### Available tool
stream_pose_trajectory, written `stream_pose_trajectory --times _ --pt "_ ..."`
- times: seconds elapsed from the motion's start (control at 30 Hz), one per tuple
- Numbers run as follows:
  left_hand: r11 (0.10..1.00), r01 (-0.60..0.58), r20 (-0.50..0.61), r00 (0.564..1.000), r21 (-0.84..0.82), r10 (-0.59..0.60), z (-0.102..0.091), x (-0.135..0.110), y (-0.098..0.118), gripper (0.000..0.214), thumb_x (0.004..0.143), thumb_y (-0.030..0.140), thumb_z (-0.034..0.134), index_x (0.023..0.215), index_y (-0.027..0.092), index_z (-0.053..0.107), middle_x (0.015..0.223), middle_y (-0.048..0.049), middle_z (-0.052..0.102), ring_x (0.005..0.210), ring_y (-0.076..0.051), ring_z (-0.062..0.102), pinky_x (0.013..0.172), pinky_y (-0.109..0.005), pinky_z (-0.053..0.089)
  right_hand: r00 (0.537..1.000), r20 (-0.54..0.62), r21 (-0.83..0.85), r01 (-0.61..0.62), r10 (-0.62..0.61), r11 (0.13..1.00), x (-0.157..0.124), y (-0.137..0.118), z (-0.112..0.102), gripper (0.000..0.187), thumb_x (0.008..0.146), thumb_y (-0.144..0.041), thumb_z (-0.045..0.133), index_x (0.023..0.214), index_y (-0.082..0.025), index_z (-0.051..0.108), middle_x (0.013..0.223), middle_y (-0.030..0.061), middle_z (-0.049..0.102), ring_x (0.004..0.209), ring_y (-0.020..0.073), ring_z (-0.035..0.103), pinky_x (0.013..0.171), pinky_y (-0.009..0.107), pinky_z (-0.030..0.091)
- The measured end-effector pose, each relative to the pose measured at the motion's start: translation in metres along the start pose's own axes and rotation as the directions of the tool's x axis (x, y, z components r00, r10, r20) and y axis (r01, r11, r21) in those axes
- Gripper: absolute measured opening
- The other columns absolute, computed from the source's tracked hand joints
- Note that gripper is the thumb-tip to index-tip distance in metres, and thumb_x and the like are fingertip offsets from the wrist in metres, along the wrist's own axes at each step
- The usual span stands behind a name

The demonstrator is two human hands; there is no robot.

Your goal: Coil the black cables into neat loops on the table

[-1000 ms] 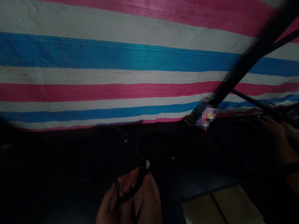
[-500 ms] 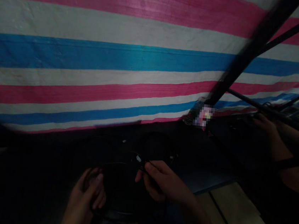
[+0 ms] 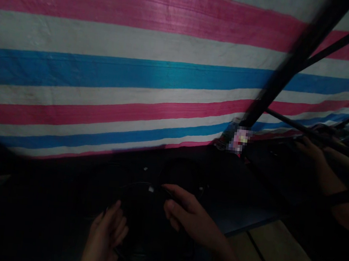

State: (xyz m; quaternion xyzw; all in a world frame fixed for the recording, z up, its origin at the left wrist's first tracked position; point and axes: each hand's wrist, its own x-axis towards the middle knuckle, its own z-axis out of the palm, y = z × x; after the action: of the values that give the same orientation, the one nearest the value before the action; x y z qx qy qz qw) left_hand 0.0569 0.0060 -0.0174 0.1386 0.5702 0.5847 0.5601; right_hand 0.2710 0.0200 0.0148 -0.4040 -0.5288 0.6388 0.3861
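A thin black cable (image 3: 137,184) with a small pale connector (image 3: 151,189) curves in a loop over a dark table (image 3: 241,204). My right hand (image 3: 190,217) pinches the cable just right of the connector. My left hand (image 3: 105,235) is lower, fingers curled round the lower left part of the loop. The scene is very dark, so the loop's full run is hard to follow.
A pink, white and blue striped tarp (image 3: 120,79) hangs behind the table. A black slanted pole (image 3: 290,64) crosses at the upper right. Another person's hand (image 3: 311,151) and arm rest at the right. Pale floor (image 3: 273,257) with a cable shows at the lower right.
My hands, close together a second ago, have moved apart and spread the cable into a loop. The connector has shifted left and lower.
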Motion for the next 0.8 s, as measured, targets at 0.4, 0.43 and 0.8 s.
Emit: stream_pose_trajectory --times 0.4,0.43,0.8 --pt "0.791 -0.284 0.433 0.901 0.541 0.028 -0.015 0.003 0.018 0.045 0.077 0.064 0.075 0.093 0.023 0.064 0.065 0.0062 0.054 0.052 -0.010 0.045 0.046 -0.021 0.033 0.984 0.175 -0.327 0.036 0.024 0.944 -0.007 -0.017 -0.012 0.029 0.101 -0.036 0.052 0.104 -0.016 0.073 0.076 -0.0015 0.056 0.065 0.0091 0.046 0.060 0.021 0.037" --pt "0.736 -0.332 0.500 0.866 0.590 -0.010 -0.013 -0.002 0.022 0.044 0.080 0.064 0.072 0.097 0.024 0.065 0.070 0.0043 0.058 0.058 -0.013 0.051 0.051 -0.022 0.038 0.971 0.234 -0.399 0.058 0.041 0.915 -0.008 -0.020 -0.011 0.026 0.100 -0.032 0.053 0.105 -0.016 0.074 0.079 -0.0005 0.060 0.069 0.0103 0.050 0.064 0.022 0.039" --pt "0.623 -0.446 0.659 0.736 0.643 -0.153 0.013 -0.010 0.015 0.032 0.086 0.050 0.063 0.079 0.021 0.072 0.078 -0.0019 0.066 0.076 -0.019 0.059 0.068 -0.027 0.045 0.942 0.251 -0.483 -0.079 0.225 0.872 -0.008 -0.007 -0.014 0.019 0.087 -0.033 0.073 0.094 -0.015 0.071 0.069 -0.0049 0.059 0.054 0.0071 0.049 0.051 0.019 0.034"
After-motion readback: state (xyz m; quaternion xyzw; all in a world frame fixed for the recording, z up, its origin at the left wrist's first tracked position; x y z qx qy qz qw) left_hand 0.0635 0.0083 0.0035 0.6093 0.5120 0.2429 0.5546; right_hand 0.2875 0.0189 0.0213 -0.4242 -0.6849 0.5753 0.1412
